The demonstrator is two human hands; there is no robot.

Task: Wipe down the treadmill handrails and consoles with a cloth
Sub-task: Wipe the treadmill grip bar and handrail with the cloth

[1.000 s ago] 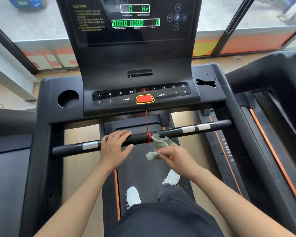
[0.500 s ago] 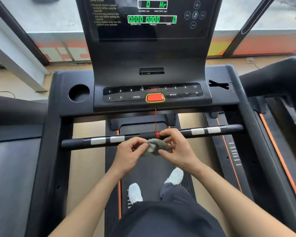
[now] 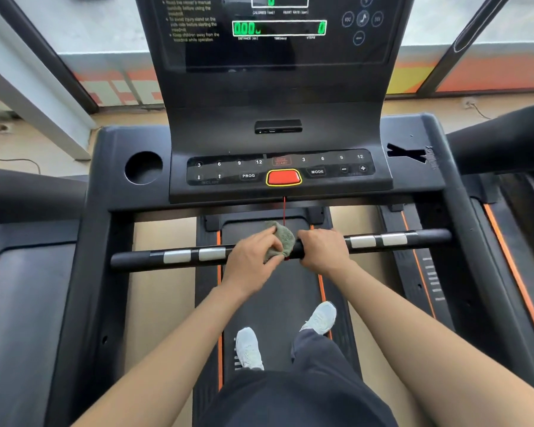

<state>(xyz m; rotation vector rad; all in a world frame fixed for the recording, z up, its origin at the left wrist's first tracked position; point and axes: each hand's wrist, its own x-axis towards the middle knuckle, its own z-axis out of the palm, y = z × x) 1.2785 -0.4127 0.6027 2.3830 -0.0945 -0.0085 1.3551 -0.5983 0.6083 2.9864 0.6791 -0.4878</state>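
Cloth (image 3: 280, 238): grey-green, bunched, on middle of handrail (image 3: 179, 256), beside red cord (image 3: 284, 211).
Left hand (image 3: 252, 261): fingers curled round cloth, pressing it to handrail.
Right hand (image 3: 322, 249): wrapped over handrail, just beside cloth.
Console (image 3: 278, 140): above handrail, apart from both hands; red button (image 3: 283, 177) at centre, lit green digits higher up.
Cup hole (image 3: 143, 167): left of console.
Shoes (image 3: 248, 346): white, on belt (image 3: 272, 291), below handrail.

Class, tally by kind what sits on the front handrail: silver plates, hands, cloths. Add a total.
On the handrail:
Silver plates: 4
Hands (left hand, right hand): 2
Cloth: 1
Total: 7
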